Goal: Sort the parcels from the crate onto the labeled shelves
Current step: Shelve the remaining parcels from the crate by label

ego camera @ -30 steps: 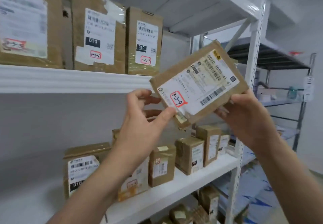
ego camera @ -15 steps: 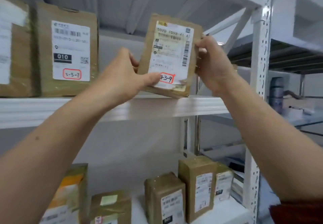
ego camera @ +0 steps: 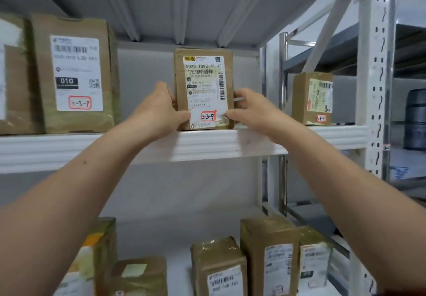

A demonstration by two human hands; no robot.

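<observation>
A flat brown parcel (ego camera: 203, 83) with a white label marked 3-3-9 in red stands upright on the white upper shelf (ego camera: 207, 144). My left hand (ego camera: 159, 111) grips its left edge, thumb on the front near the bottom. My right hand (ego camera: 250, 111) grips its right edge, thumb on the lower corner of the label. The parcel's base sits at the shelf's front edge. A larger parcel marked 3-3-7 (ego camera: 73, 74) stands to its left with a gap between. A smaller parcel marked 3-3-11 (ego camera: 312, 98) stands to its right.
The lower shelf holds several upright brown parcels (ego camera: 268, 256). A white perforated upright post (ego camera: 377, 74) bounds the shelf on the right. Beyond it is a darker rack with a dark round container (ego camera: 416, 120). Another parcel sits at the far left edge.
Both hands raised the parcel from chest height, turned it upright and set it down on the upper shelf between the 3-3-7 and 3-3-11 parcels.
</observation>
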